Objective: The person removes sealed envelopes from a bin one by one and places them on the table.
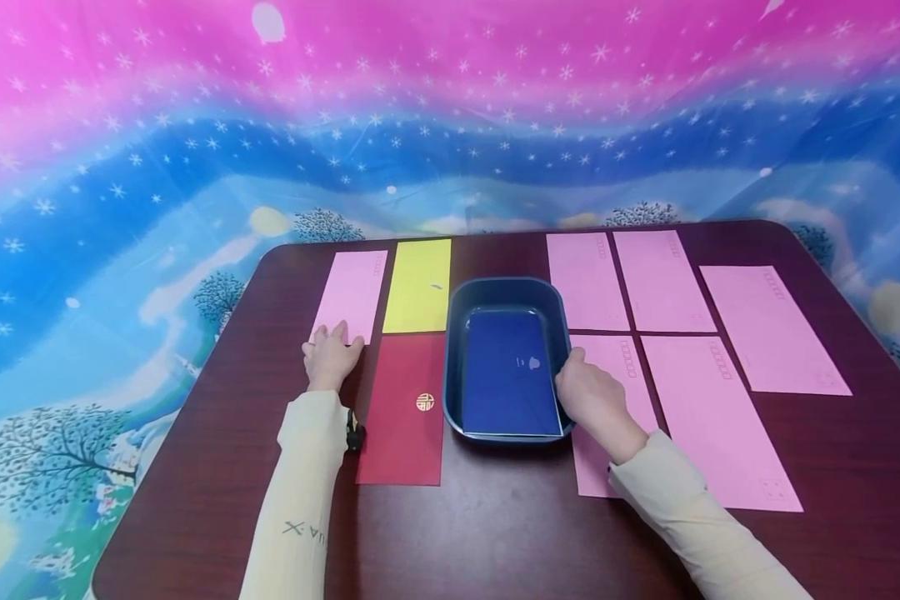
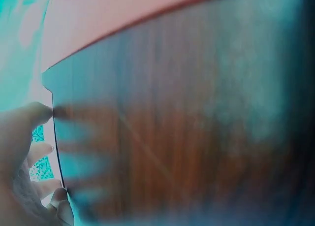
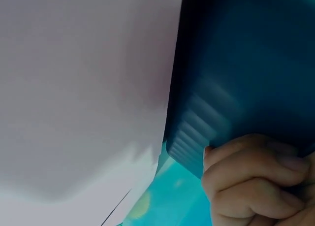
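Observation:
My left hand point(image 1: 330, 360) rests at the near end of a pink envelope point(image 1: 354, 287) on the table's left, its fingers spread and touching the paper's edge. With curled fingers, my right hand point(image 1: 594, 396) grips the right rim of a dark blue plastic basin point(image 1: 454, 367). Inside the basin lies a blue envelope or booklet point(image 1: 504, 375) with a small pale print. In the right wrist view, the fingers fold over beside the basin's ribbed outer wall point(image 3: 211, 108). A yellow envelope point(image 1: 418, 283) and a red envelope point(image 1: 401, 417) with a gold emblem lie between the left hand and the basin.
Several pink envelopes lie right of the basin, among them one at the far right point(image 1: 776, 329) and one nearer point(image 1: 712, 417). The dark brown table point(image 1: 487, 525) has rounded far corners. Behind it hangs a pink and blue snow-patterned cloth point(image 1: 450, 108).

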`<state>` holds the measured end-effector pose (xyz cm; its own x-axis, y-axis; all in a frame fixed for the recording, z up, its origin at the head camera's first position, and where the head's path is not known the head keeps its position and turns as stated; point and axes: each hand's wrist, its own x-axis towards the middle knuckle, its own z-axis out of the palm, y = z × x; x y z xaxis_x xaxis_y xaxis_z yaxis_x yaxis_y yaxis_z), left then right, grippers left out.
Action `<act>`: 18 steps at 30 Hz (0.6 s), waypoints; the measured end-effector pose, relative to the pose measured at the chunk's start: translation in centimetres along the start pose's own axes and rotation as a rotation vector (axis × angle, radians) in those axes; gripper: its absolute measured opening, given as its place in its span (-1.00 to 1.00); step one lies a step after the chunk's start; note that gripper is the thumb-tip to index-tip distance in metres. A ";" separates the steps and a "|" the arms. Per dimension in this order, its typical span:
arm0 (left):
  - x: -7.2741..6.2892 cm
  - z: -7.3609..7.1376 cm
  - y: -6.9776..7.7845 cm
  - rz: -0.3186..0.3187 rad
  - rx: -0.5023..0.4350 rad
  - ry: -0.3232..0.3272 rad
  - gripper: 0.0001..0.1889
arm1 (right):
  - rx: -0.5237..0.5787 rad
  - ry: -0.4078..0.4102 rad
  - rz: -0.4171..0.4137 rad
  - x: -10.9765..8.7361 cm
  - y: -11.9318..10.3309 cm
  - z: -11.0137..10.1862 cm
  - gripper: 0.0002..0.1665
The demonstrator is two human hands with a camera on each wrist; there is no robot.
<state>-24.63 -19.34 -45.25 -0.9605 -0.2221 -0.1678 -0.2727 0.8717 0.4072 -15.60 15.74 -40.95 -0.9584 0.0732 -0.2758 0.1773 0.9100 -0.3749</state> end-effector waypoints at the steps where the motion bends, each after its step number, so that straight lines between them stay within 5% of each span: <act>1: 0.0 0.0 0.0 -0.001 -0.005 0.002 -0.38 | 0.000 -0.004 0.002 0.0 0.0 0.0 -0.50; 18: 0.4 -0.1 -0.1 0.000 0.022 -0.051 -0.30 | -0.007 -0.018 0.015 0.0 -0.1 0.0 -0.45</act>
<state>-25.03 -19.52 -45.27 -0.9562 -0.2004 -0.2134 -0.2710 0.8813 0.3871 -15.61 15.63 -40.91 -0.9514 0.0800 -0.2973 0.1904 0.9117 -0.3640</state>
